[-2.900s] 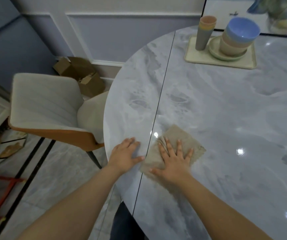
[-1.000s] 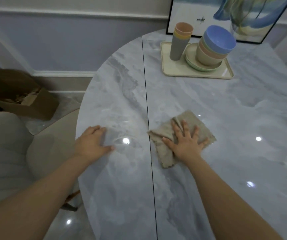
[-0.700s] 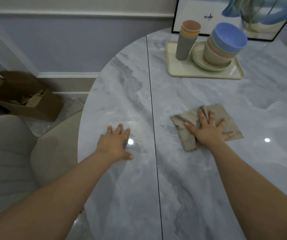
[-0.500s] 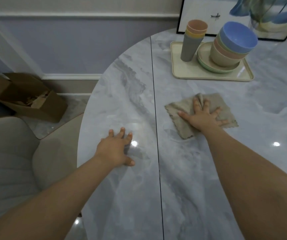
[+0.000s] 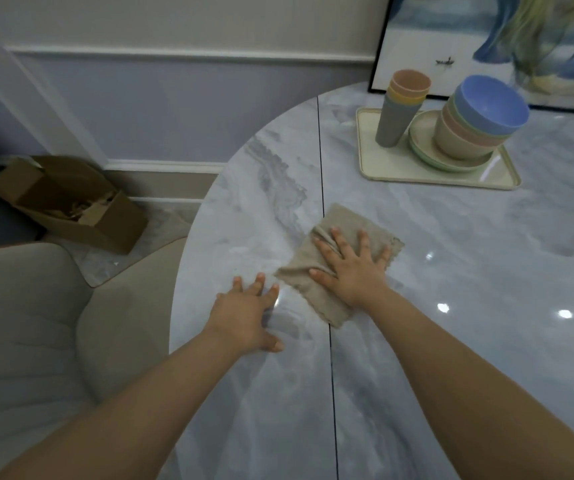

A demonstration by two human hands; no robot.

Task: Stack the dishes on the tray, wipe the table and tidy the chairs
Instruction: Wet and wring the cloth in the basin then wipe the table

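- My view cuts off the chair [image 5: 29, 327] at the left edge; I see only its pale back and seat, tucked against the counter [image 5: 451, 341].
- The picture frame [image 5: 486, 46] behind the tray runs out of view at the top and right.
- The cloth [image 5: 316, 292], beige and creased with a scalloped edge, lies across the counter's seam, partly hidden under my right hand [image 5: 351, 268], fingers spread flat, pressing it.
- My left hand [image 5: 244, 317] rests flat on the counter just beside the cloth, holding nothing.
- Stacked cups [image 5: 399, 109], bowls [image 5: 479, 123] and plates [image 5: 451, 157] sit on the cream tray [image 5: 375, 168] at the far side.
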